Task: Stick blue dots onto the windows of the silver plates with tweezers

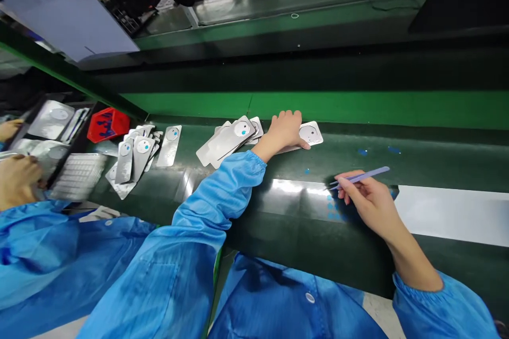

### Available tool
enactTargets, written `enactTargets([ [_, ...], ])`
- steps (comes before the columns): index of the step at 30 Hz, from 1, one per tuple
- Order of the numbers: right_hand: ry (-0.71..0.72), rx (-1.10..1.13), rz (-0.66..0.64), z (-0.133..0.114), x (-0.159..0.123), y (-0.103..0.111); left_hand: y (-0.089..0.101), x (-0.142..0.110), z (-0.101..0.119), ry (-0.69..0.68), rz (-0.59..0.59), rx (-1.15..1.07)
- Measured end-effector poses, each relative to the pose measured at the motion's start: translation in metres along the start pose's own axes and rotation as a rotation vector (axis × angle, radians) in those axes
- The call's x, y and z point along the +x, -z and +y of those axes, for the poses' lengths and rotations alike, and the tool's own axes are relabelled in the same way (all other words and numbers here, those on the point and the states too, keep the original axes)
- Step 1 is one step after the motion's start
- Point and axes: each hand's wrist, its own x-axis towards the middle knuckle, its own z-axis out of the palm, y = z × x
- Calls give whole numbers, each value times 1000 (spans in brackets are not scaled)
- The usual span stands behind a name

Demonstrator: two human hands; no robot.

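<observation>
The person's left hand [284,132] is lying palm-down towards the far side of the desk [302,243], its fingers half curled and its thumb reaching onto a rounded silver plate with a circular window [312,133] (whether it is truly gripping that plate, I cannot tell). Just to its left, a loose stack of similar silver plates [225,141] is resting on the dark green surface. The right hand [368,204] is nearly closed, pinching slim lavender tweezers [361,175] between thumb and fingers, with the tips pointing left beside small blue dots [333,206] on the desk. Farther left, a second heap of silver plates [139,156] is lying near a red plastic box [108,124]. Beyond that, a co-worker's hands [18,180] (blue sleeve and all) are working over a black tray [50,116] holding more pale plates.
</observation>
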Motion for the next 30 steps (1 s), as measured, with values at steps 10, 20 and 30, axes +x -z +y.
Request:
enactTargets([
  [10, -26, -171, -53, 9, -4, 8, 19, -72, -1, -449, 5, -973],
  [20, -19, 196, 181, -19, 0, 9, -82, -105, 14, -116, -336, -1898],
  [30, 49, 129, 234, -45, 15, -13, -92, -116, 27, -167, -456, -1878],
])
